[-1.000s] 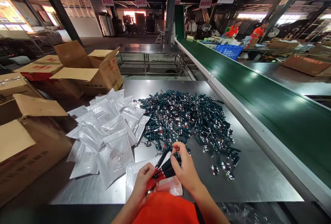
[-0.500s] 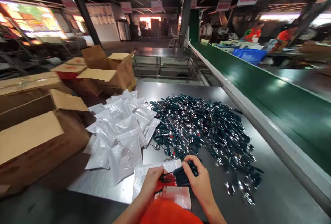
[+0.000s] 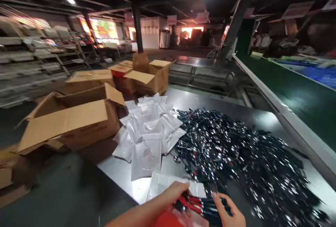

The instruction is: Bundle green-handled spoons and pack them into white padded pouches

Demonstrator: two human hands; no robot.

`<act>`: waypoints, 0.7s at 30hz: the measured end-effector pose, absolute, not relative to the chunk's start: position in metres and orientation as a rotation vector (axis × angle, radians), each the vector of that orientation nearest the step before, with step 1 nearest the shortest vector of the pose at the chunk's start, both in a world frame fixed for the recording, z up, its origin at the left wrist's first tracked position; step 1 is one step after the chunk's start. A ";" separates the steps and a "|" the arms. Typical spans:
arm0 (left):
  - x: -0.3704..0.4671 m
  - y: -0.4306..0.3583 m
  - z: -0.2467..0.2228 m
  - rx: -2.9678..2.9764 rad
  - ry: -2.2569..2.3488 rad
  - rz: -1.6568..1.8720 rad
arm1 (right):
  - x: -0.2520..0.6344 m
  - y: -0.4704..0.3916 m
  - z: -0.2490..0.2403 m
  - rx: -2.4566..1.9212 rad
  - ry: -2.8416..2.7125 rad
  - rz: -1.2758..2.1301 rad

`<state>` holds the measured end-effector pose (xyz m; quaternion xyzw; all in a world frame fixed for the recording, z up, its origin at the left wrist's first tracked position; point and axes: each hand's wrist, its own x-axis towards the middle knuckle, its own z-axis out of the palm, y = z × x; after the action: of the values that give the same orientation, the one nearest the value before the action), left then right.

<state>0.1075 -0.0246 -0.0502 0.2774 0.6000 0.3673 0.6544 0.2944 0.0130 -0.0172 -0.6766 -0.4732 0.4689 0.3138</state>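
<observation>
At the table's near edge, my left hand [image 3: 175,194] is closed around one end of a bundle of dark-handled cutlery [image 3: 210,208]. Red pieces show beside the fingers, and the heads are mostly hidden. My right hand [image 3: 231,211] grips the dark handles at the other end, thumb and fingers bent round them. A white padded mailer [image 3: 160,184] lies flat just beyond the hands. Part of a clear plastic bag [image 3: 198,219] shows below the bundle. To the right spreads a large heap of spoons [image 3: 217,143] with dark green handles and shiny bowls.
Stuffed white mailers [image 3: 147,155] lie piled left of the spoons on the metal table [image 3: 118,174]. An open carton [image 3: 76,122] stands at the left, with another open carton [image 3: 154,80] behind. A green conveyor belt [image 3: 288,90] runs along the right.
The view has swung left, so everything appears further right and more of the left-hand cartons shows. Both hands still hold the bundle of cutlery, now lower in the picture.
</observation>
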 end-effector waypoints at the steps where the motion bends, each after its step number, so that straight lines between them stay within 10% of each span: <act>1: 0.104 -0.025 -0.051 0.755 1.382 0.772 | 0.300 0.013 -0.020 -1.825 -1.170 1.261; 21: 0.123 0.042 -0.096 2.531 0.864 0.038 | 0.350 -0.032 -0.069 -1.847 -0.423 1.245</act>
<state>0.1226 0.0420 -0.0959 0.9205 0.3144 0.0138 0.2314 0.3497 -0.0322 -0.0689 -0.7381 -0.1692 0.4975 0.4232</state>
